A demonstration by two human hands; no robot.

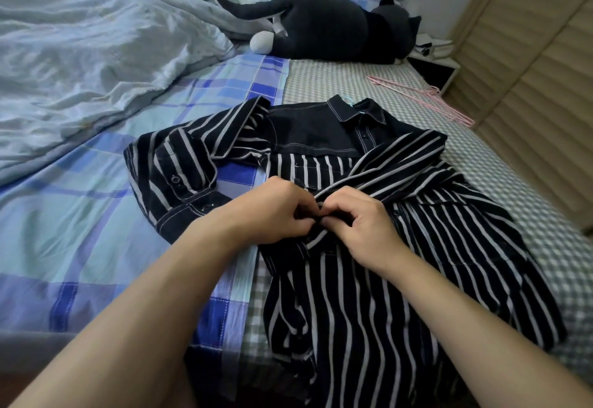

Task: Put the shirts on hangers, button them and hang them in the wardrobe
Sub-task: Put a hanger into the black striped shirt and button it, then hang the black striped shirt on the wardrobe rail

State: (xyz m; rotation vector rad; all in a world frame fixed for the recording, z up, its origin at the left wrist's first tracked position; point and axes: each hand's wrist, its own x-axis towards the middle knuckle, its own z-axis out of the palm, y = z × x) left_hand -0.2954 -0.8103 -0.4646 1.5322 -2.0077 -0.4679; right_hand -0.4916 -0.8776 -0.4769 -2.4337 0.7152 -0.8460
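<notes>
A black shirt with white stripes [369, 295] lies spread on the bed, collar pointing away from me. A pale blue hanger hook [348, 100] pokes out at the collar. My left hand [272, 212] and my right hand [359, 228] meet at the shirt's front opening near the chest. Both pinch the placket edges between curled fingers and thumbs. The button under the fingertips is hidden. Pink hangers [426, 99] lie on the checked sheet at the far right of the bed.
A crumpled pale blue duvet [96, 55] fills the left of the bed. A dark grey plush cat [327, 26] lies at the head end. Slatted wooden wardrobe doors [529, 71] run along the right side. A bedside table [436, 67] stands in the corner.
</notes>
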